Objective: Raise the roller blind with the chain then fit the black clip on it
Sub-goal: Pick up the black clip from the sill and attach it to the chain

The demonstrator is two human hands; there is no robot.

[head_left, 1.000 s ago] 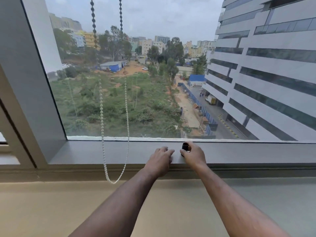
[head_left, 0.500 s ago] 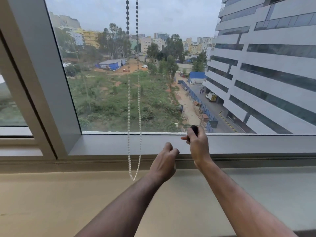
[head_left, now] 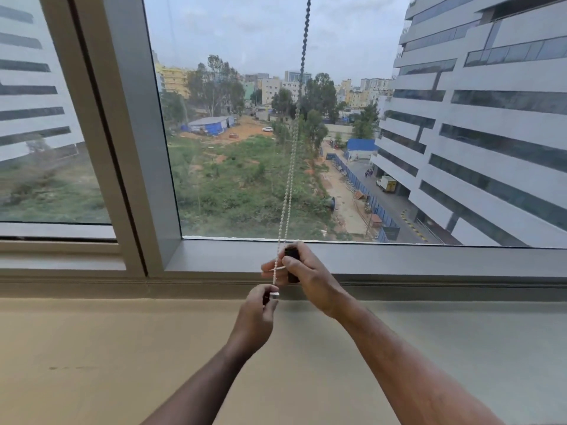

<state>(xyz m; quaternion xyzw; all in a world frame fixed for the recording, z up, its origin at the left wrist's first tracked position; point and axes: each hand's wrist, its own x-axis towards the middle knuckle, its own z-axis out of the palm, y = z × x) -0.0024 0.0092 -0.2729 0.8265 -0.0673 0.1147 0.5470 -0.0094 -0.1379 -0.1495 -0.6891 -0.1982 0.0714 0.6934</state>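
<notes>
The white bead chain (head_left: 291,167) hangs down in front of the window glass, its two strands close together. My right hand (head_left: 302,271) holds the black clip (head_left: 292,262) upright beside the chain, with a strand crossing over its fingers. Just below, my left hand (head_left: 257,314) is closed on the bottom of the chain loop, where a small shiny piece (head_left: 274,296) shows between the fingertips. The roller blind itself is out of view above the frame.
A grey window sill (head_left: 399,262) runs below the glass. A thick grey mullion (head_left: 132,142) stands at the left. A beige ledge (head_left: 122,348) spreads below my arms. Buildings and a green plot lie outside.
My right hand lifted the black clip off the sill and carried it left to the chain. My left hand left the sill and took hold of the chain's bottom loop. The view panned left.
</notes>
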